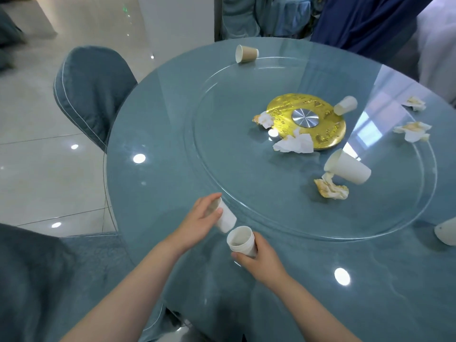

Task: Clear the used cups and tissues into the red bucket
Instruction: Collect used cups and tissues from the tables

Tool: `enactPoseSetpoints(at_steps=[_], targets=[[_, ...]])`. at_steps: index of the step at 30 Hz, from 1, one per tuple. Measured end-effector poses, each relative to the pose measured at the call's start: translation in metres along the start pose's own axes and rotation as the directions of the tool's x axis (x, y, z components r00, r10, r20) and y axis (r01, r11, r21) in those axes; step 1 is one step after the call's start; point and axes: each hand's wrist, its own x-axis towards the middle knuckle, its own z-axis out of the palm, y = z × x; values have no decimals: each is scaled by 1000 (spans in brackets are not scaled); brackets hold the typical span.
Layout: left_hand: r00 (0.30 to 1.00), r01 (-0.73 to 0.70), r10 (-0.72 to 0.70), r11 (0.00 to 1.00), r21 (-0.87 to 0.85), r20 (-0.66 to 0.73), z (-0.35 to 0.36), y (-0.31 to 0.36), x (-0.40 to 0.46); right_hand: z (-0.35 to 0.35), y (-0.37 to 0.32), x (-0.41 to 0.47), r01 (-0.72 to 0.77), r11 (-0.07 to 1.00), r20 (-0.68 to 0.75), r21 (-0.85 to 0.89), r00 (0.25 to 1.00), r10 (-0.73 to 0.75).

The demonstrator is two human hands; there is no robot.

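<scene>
Round table [158, 134] under glass; turntable [222, 169] strewn with tipped cups and crumpled tissues. Near front edge: left hand [197, 222] curled round tilted white cup [225, 218], right hand [264, 259] gripping upright cup [240, 240].

Table [158, 183] carries a turntable [222, 154], hub [306, 118] at its middle.

On the turntable:
- cup A [345, 106] on its side at the hub's 2 o'clock, touching its edge
- tissue A [265, 119] at the hub's 9 o'clock
- tissue B [294, 144] at the hub's 7 o'clock, overlapping its rim
- cup B [348, 166] on its side at the hub's 5 o'clock
- tissue C [330, 188] just at cup B's 7 o'clock
- tissue D [413, 130] at the 3 o'clock rim

Off the turntable:
- cup C [246, 53] on its side at the table's 12 o'clock edge
- tissue E [415, 103] at 2 o'clock
- cup D [446, 230] at 4 o'clock, cut by the frame

Near edge, 7 o'clock: left grip [199, 224] holds cup E [225, 218] tilted; right grip [261, 261] holds cup F [240, 240] just at its 5 o'clock.

Chair [88, 95] stands at the table's 10 o'clock.
</scene>
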Motion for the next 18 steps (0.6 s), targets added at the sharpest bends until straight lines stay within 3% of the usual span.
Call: enactPoseSetpoints(at_steps=[4, 8, 18], targets=[[985, -91, 74, 990, 106, 154, 42, 13, -4, -21, 8, -6, 21, 1000, -17, -7, 1000, -21], [962, -112, 82, 988, 105, 262, 87, 21, -9, -44, 12, -14, 66, 998, -54, -5, 996, -66], [936, -230, 196, 970, 85, 292, 153, 59, -7, -125, 14, -31, 86, 989, -144, -117, 984, -102]])
